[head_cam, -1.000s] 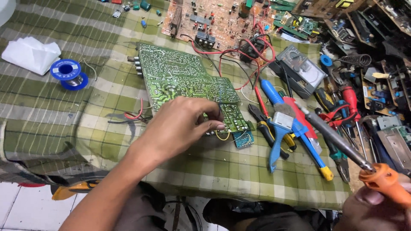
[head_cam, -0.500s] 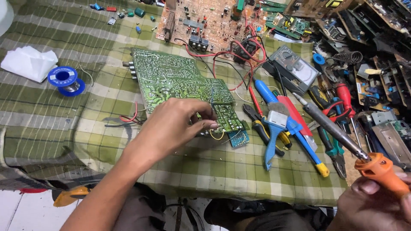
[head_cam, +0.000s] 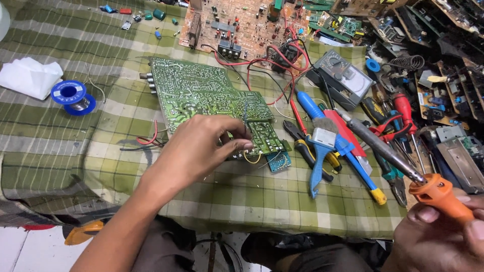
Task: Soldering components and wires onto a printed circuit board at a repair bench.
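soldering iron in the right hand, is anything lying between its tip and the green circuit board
Yes. Between the soldering iron held in the right hand and the green circuit board lie a blue-handled brush, pliers and a blue screwdriver on the cloth. The left hand rests on the board.

Both hands curled — left (head_cam: pixel 199 148) fingertips pinched, right (head_cam: pixel 438 236) fisted.

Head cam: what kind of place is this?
Likely a small electronics repair bench. A green circuit board lies solder side up under the left hand, the right hand holds a soldering iron, and a solder spool sits nearby.
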